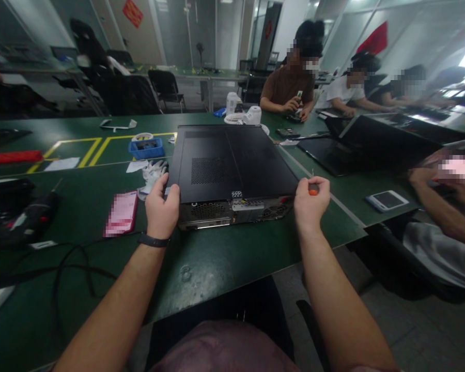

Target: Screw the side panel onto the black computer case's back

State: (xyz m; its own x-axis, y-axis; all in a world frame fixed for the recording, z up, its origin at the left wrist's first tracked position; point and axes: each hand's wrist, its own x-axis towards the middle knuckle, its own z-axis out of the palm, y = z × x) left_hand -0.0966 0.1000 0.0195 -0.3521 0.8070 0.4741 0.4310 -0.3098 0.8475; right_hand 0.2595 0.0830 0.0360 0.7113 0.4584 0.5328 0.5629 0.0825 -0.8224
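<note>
A flat black computer case (232, 160) lies on the green table (213, 258), its vented back panel with ports turned toward me. My left hand (161, 206) grips the case at its near left corner, thumb by the top edge. At the near right corner my right hand (312, 201) is closed round a small screwdriver (313, 192) with an orange part; its thin shaft points up between the fingers. The fingers of that hand also touch the side of the case.
Left of the case are white gloves (153, 175), a blue bin (146, 149), a phone (121, 213), a power drill (33, 212) and black cables. White devices (242, 109) stand behind it. On the right are black panels (333, 152), another phone (386, 200) and several people.
</note>
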